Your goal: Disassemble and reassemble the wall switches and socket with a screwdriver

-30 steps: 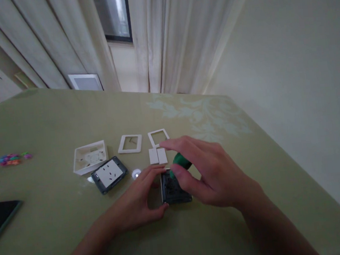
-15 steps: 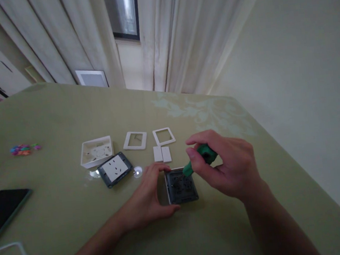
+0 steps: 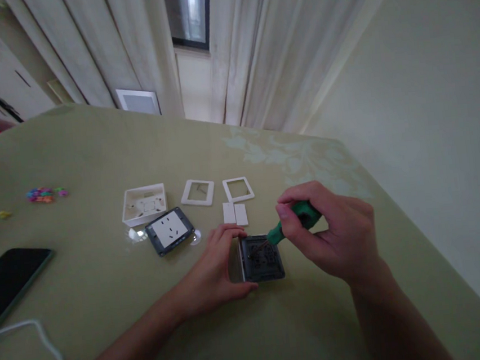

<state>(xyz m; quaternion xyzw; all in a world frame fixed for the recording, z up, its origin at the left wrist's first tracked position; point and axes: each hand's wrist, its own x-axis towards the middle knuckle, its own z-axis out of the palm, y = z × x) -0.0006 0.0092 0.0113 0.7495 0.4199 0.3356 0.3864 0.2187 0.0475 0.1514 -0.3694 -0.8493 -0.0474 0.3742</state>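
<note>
A dark square switch module (image 3: 265, 265) with a white left edge lies before me on the table. My left hand (image 3: 217, 273) grips it from the left, fingers at its far edge and thumb at its near edge. In my right hand (image 3: 334, 230) is a green-handled screwdriver (image 3: 276, 234), its thin shaft slanting down to the left over the module. The tip appears to rest on the module's left part, though contact is hard to make out. Left of my left hand, a dark-framed socket module (image 3: 169, 230) leans on a white mounting box (image 3: 144, 206).
Two white frames, a left one (image 3: 185, 193) and a right one (image 3: 249, 189), lie beyond my hands, with two white rocker plates (image 3: 235, 214) nearer. At left are a black phone (image 3: 15, 286), a white cable (image 3: 47, 345) and small colourful pieces (image 3: 41, 194).
The view has shifted, moving the table items rightward in the picture. The screwdriver leans further right of the module, and its shaft shows now. My left hand keeps its grip.
</note>
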